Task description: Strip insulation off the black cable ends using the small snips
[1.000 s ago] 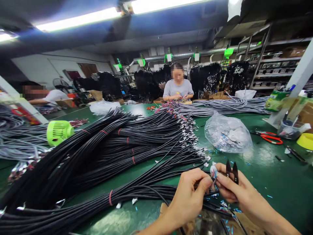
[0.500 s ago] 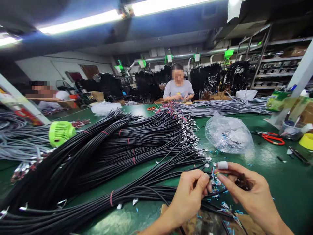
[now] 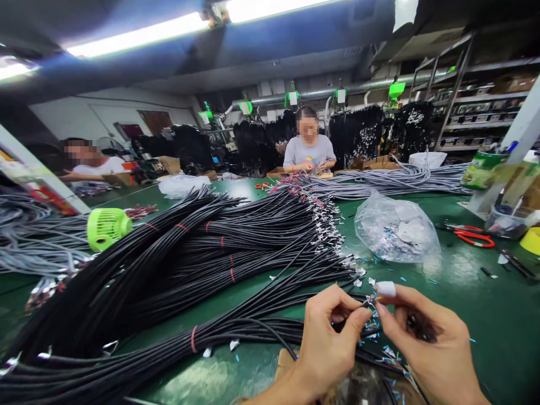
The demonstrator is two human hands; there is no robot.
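Observation:
Near the front of the green table, my left hand [image 3: 331, 332] is closed in a pinch at the end of a black cable. Thin coloured wires [image 3: 371, 300] fan out from that end. My right hand [image 3: 434, 334] has its thumb and forefinger closed on these wires; a white wrap [image 3: 385, 289] covers the forefinger tip. Something dark and shiny [image 3: 421, 327] shows inside the curl of the right fingers, its kind unclear. Left of my hands lies a large pile of black cables [image 3: 253, 253], tied with red bands, their stripped ends facing right.
Blue and white scraps [image 3: 390, 353] litter the table below my hands. Beyond them are a clear plastic bag of offcuts [image 3: 396, 228], red-handled pliers [image 3: 470, 235], a green fan [image 3: 108, 229] and grey cables [image 3: 405, 183]. A co-worker [image 3: 309, 147] sits across the table.
My left hand has come slightly right, its thumb and forefinger now up against the coloured wires. The right hand stays almost in place. Across the table, the co-worker's hands have shifted.

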